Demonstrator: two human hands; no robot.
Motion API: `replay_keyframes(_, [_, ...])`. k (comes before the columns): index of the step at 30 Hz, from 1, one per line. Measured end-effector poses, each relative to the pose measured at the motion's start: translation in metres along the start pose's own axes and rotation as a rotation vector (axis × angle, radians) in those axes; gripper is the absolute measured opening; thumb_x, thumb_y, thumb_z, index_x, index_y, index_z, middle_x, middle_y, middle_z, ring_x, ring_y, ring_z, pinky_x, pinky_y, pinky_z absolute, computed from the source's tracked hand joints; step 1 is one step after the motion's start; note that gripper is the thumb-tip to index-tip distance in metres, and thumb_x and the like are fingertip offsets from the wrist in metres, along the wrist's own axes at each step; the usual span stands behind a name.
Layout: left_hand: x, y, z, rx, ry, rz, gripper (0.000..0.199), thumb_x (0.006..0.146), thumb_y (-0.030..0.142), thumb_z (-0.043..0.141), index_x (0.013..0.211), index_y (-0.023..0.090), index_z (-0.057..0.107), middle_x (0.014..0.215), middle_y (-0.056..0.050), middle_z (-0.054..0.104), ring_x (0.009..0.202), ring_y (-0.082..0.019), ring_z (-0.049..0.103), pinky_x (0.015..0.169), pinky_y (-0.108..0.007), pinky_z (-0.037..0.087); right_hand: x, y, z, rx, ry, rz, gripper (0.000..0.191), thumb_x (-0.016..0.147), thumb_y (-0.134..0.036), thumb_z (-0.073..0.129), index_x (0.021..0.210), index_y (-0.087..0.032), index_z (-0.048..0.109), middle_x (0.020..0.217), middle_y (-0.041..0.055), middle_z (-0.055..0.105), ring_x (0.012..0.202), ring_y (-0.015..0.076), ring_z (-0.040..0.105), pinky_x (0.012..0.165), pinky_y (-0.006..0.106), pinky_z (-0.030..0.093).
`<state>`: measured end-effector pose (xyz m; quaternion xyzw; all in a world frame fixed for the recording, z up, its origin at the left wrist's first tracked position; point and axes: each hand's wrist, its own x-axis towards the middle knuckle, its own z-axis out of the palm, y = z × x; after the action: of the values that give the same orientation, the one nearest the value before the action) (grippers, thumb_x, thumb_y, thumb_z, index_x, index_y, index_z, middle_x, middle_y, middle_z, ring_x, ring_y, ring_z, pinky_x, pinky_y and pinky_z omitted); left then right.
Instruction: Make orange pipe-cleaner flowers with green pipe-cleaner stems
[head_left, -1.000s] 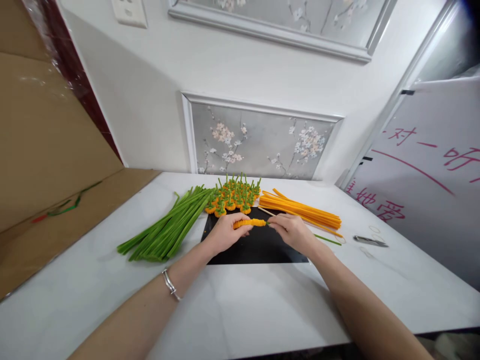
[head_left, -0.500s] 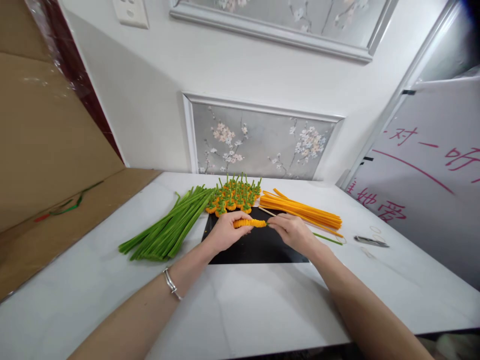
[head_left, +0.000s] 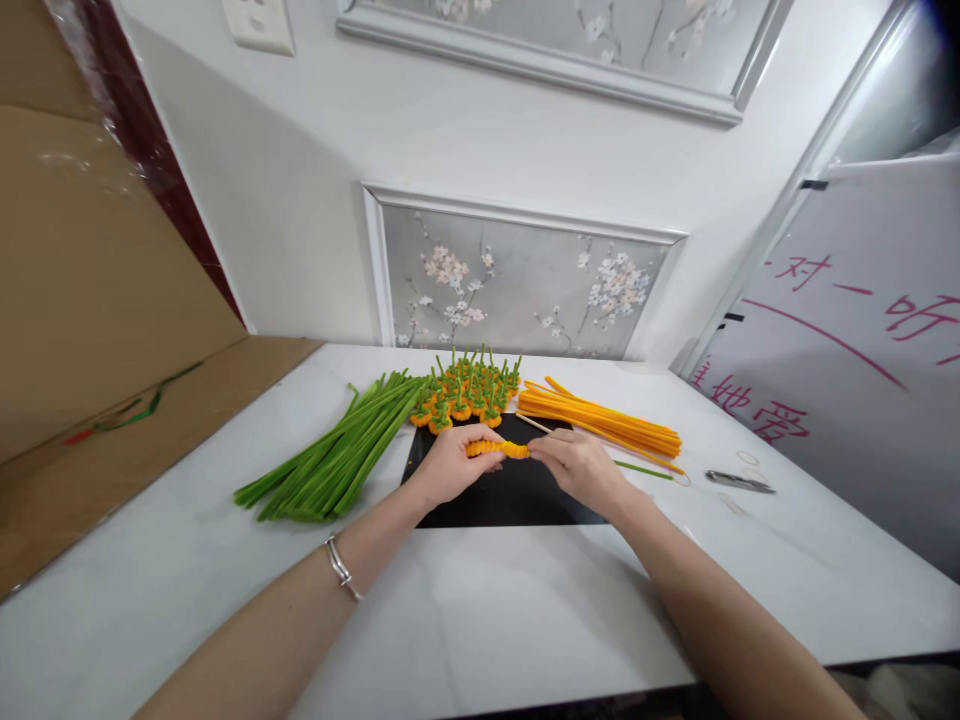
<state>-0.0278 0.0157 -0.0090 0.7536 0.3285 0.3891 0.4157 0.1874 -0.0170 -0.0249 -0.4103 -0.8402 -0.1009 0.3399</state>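
My left hand [head_left: 457, 465] is closed around a coiled orange pipe cleaner [head_left: 514, 450], which lies level above a black mat [head_left: 495, 502]. At the coil's right end the fingertips of my right hand [head_left: 579, 465] are pinched together, touching or very near it. A green pipe cleaner [head_left: 643, 469] sticks out to the right from behind my right hand. The fingers hide the part of it at the coil. Just behind the hands stand several finished orange pieces with green stems [head_left: 469, 390].
A bundle of green pipe cleaners [head_left: 337, 450] lies on the left of the white table [head_left: 525, 610]. Orange pipe cleaners [head_left: 607, 420] and a thin wooden stick [head_left: 531, 423] lie at the right. Further right are a metal cutter [head_left: 739, 482] and loose rings [head_left: 748, 457].
My right hand has moved slightly left, closer against the coil, and the green pipe cleaner has shifted left with it. The green bit seen between fingertips and coil is now hidden.
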Motion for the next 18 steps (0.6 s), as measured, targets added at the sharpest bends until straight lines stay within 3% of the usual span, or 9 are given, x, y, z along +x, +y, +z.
replay_keyframes(8, [-0.002, 0.001, 0.002, -0.049, -0.008, -0.053, 0.022, 0.074, 0.030, 0.067, 0.087, 0.014, 0.065, 0.074, -0.001, 0.065, 0.061, -0.012, 0.063, 0.063, -0.025, 0.055, 0.003, 0.003, -0.005, 0.215, -0.019, 0.115, 0.027, 0.085, -0.017, 0.058, 0.112, -0.020, 0.059, 0.099, 0.0054, 0.071, 0.087, 0.0170, 0.067, 0.079, 0.028, 0.054])
replay_keyframes(13, [0.001, 0.002, -0.005, 0.004, -0.014, -0.099, 0.033, 0.071, 0.026, 0.070, 0.102, 0.015, 0.064, 0.064, 0.002, 0.062, 0.052, -0.009, 0.058, 0.049, -0.019, 0.048, 0.001, 0.011, -0.014, 0.170, -0.062, 0.154, 0.015, 0.088, -0.020, 0.055, 0.093, -0.021, 0.068, 0.088, 0.0048, 0.072, 0.078, 0.0177, 0.068, 0.075, 0.029, 0.054])
replay_keyframes(18, [0.004, 0.003, -0.009, -0.047, 0.025, -0.088, 0.024, 0.071, 0.027, 0.070, 0.090, 0.013, 0.067, 0.063, 0.002, 0.062, 0.050, -0.008, 0.057, 0.049, -0.019, 0.048, 0.000, 0.010, -0.016, 0.115, 0.003, 0.186, 0.016, 0.088, -0.024, 0.057, 0.094, -0.023, 0.071, 0.088, 0.0035, 0.073, 0.077, 0.0176, 0.068, 0.076, 0.027, 0.053])
